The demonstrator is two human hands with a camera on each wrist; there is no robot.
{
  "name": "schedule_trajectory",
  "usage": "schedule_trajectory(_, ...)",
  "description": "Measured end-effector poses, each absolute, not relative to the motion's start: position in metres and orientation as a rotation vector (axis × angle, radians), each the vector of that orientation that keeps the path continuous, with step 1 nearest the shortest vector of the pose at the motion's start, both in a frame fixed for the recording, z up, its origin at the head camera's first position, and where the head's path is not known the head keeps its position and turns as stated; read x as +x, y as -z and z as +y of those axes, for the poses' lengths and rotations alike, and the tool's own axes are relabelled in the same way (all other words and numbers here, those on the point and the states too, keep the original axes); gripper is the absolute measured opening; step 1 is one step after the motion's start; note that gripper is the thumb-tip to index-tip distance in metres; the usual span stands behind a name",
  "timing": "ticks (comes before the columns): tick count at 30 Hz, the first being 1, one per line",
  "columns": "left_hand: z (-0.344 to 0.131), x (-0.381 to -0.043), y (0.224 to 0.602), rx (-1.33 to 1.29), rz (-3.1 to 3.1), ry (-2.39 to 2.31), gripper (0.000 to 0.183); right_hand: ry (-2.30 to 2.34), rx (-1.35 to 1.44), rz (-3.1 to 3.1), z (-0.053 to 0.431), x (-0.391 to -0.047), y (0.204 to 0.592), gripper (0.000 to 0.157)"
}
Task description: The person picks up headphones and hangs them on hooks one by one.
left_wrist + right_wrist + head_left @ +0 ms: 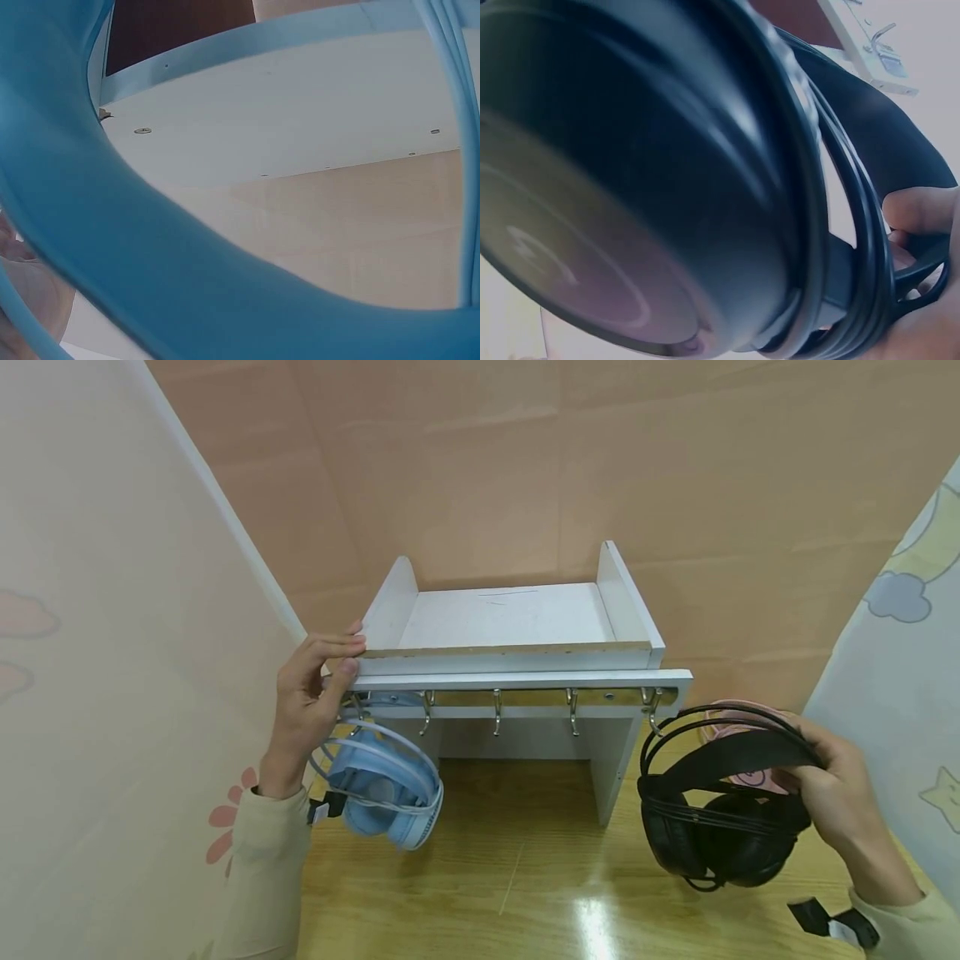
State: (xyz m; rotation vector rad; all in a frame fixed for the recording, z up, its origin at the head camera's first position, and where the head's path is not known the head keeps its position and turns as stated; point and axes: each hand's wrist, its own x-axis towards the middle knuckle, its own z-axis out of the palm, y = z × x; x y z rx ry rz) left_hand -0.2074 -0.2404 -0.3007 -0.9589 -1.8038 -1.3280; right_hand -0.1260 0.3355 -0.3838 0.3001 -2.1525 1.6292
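My left hand (307,697) holds the front left corner of a white shelf (495,660), fingers over its edge and thumb at the front. Below that hand, a pair of light blue headphones (386,785) hangs at the left end of the hook rail (525,681); its blue band (187,262) fills much of the left wrist view. My right hand (836,777) grips black over-ear headphones (720,827) by the headband, just right of the rail's rightmost hook (655,710). In the right wrist view a black ear cup (667,172) and bundled cable (862,240) show close up.
Several metal hooks, among them a middle hook (497,714), line the rail. A pink object (750,777) is partly hidden behind the black headphones. Patterned white panels, left (135,610) and right (900,693), flank the shelf. The wooden floor (540,877) lies below.
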Motion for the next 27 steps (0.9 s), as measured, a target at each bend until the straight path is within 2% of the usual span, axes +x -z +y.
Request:
schedule_trajectory(11,-0.240,-0.209,0.300,-0.963,-1.797,1.331,0.017,-1.763,0.435,-1.997,0.327,-0.114,0.379,0.034)
schedule_trajectory(19,-0.240,-0.211,0.300,-0.964,-1.795,1.337,0.018,-1.655,0.373,-2.013,0.319,-0.108,0.377,0.047)
schedule_trajectory(27,-0.242,-0.211,0.300,-0.988,-1.778,1.341,0.017,-1.834,0.555,-1.827,0.303,-0.110,0.380,0.038)
